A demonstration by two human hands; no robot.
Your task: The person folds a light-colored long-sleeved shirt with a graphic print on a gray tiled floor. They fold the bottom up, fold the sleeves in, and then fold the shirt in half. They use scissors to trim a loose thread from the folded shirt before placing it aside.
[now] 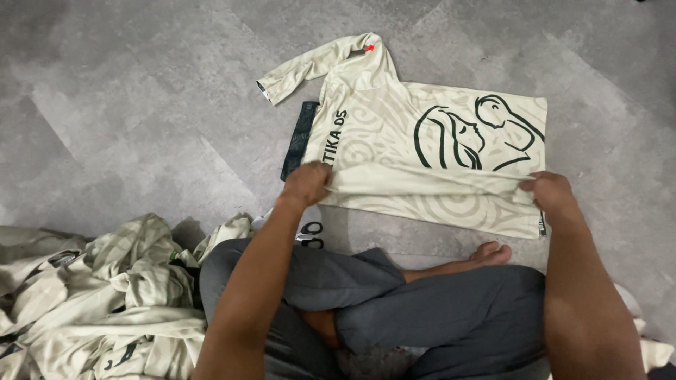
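I am looking down at a cream long-sleeved shirt (422,141) spread flat on the grey floor (127,105), and I place everything from it. My left hand (307,184) sits at the shirt's near edge on its left side, fingers curled shut and pinching a fold of the fabric. My right hand (548,191) sits at the same near edge, further right, fingers closed on the cloth too. Between the two hands the fabric is lifted into a raised fold, with the lower layer of the shirt showing beyond it toward me. The shirt's one visible sleeve (310,67) stretches away from its far left corner, and a dark line drawing (479,134) covers its right half. A dark garment (299,137) peeks out from under the shirt's left edge. Nearer to me than the shirt are my crossed legs in grey trousers (394,295), with a bare foot (493,252) just below the shirt's near edge. Well to the left of the shirt and closer to me lies a crumpled pile of cream clothes (105,302).
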